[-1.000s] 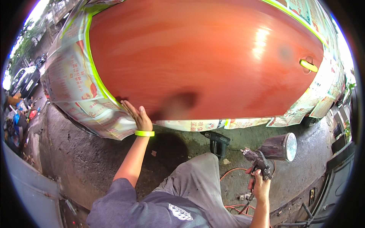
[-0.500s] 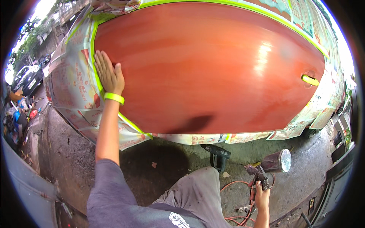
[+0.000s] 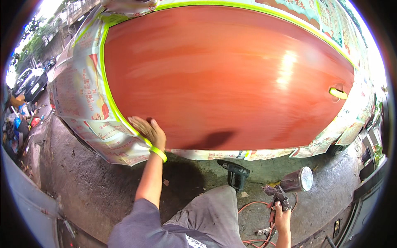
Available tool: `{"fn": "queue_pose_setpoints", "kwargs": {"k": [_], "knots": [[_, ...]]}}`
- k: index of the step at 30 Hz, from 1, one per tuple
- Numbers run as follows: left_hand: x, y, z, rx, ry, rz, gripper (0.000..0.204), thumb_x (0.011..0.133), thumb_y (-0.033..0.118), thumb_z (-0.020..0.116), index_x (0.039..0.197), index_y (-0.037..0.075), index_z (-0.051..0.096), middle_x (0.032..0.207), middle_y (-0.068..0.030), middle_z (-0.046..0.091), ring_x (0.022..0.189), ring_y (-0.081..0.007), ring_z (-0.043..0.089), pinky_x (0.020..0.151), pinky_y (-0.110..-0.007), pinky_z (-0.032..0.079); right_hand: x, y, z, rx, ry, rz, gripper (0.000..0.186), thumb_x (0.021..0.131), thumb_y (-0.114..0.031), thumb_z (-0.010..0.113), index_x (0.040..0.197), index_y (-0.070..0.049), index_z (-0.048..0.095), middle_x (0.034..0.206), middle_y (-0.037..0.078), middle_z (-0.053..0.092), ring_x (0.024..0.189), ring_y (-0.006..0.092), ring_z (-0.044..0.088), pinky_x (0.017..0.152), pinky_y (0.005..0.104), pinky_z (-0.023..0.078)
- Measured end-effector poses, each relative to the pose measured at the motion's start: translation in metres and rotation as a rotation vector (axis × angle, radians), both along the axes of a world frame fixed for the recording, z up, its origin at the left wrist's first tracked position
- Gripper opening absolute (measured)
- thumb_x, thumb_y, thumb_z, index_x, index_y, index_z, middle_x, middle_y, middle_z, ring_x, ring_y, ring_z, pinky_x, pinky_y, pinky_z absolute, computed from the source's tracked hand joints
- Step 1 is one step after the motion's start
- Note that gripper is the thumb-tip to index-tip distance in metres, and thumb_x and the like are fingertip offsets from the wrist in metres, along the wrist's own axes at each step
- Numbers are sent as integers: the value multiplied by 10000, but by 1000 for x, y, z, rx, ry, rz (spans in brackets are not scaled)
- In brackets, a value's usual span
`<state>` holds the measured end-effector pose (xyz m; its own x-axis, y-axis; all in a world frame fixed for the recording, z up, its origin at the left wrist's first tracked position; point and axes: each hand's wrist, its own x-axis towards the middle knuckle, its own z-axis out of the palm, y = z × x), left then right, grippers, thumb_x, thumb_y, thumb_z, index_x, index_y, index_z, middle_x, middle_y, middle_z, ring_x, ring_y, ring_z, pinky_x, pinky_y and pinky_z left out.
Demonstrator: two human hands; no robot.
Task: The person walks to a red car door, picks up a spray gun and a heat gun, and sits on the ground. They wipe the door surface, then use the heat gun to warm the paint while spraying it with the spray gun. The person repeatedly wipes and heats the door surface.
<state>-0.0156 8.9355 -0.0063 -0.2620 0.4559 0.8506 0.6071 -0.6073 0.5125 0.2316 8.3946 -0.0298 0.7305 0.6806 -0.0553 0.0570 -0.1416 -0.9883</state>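
Observation:
A red-orange car door panel (image 3: 223, 78) fills the upper middle, framed by bright yellow-green tape (image 3: 108, 82) and printed masking paper (image 3: 80, 103), with a taped handle (image 3: 338, 93) at right. My left hand (image 3: 147, 131), wearing a yellow-green wristband, lies with fingers stretched out against the panel's lower-left edge, by the tape. My right hand (image 3: 282, 217) grips a dark, paint-stained spray gun (image 3: 279, 197) with a metal cup (image 3: 296, 180) tilted sideways. The gun is held low, apart from the panel.
A black heat gun (image 3: 236, 175) stands on the concrete floor (image 3: 91, 186) below the panel. An orange hose (image 3: 252, 203) trails by my right hand. A wheel (image 3: 336, 149) shows at right. At left are a parked car (image 3: 29, 84) and clutter (image 3: 20, 128). Metal panels (image 3: 29, 206) border the lower corners.
My left hand moved up along the panel's left edge half a second ago and has since slid back down to the lower-left corner. My right hand has barely moved.

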Motion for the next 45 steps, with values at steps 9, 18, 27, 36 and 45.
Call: {"fn": "queue_pose_setpoints", "kwargs": {"k": [9, 18, 27, 36, 45], "knots": [[9, 12, 242, 279, 239, 217, 781, 1076, 483, 314, 1569, -108, 182, 1661, -303, 124, 1566, -405, 84, 1267, -513, 47, -5, -3, 5, 55, 15, -48, 354, 1037, -285, 545, 1243, -5, 611, 898, 98, 668, 469, 107, 517, 393, 248, 405], [294, -155, 261, 716, 650, -338, 913, 984, 649, 443, 1533, -74, 338, 1616, -262, 308, 1519, -405, 249, 1247, -519, 175, -14, 11, 8, 30, 10, 17, 361, 1046, -297, 545, 1238, 2, 603, 882, 102, 692, 464, 111, 520, 408, 261, 419], [205, -81, 351, 877, 913, -198, 770, 1044, 574, 403, 1505, -43, 410, 1596, -197, 386, 1502, -300, 338, 1240, -426, 259, -9, 2, 15, 38, 63, -27, 280, 1018, -222, 577, 1150, 25, 575, 876, 104, 715, 463, 121, 555, 425, 276, 446], [-52, 15, 322, 583, 823, 50, 716, 1047, 459, 466, 1566, -7, 305, 1635, -199, 310, 1525, -343, 279, 1252, -480, 194, -8, -20, 19, 52, 28, -123, 473, 1023, -415, 592, 1234, 8, 590, 890, 112, 696, 444, 116, 524, 402, 267, 414], [184, -87, 335, 681, 801, -190, 867, 1022, 625, 394, 1494, -103, 381, 1585, -286, 353, 1501, -396, 308, 1250, -481, 203, -9, -19, 20, 24, 15, -110, 399, 1041, -341, 560, 1231, 8, 597, 894, 109, 695, 442, 109, 523, 398, 258, 412]]}}
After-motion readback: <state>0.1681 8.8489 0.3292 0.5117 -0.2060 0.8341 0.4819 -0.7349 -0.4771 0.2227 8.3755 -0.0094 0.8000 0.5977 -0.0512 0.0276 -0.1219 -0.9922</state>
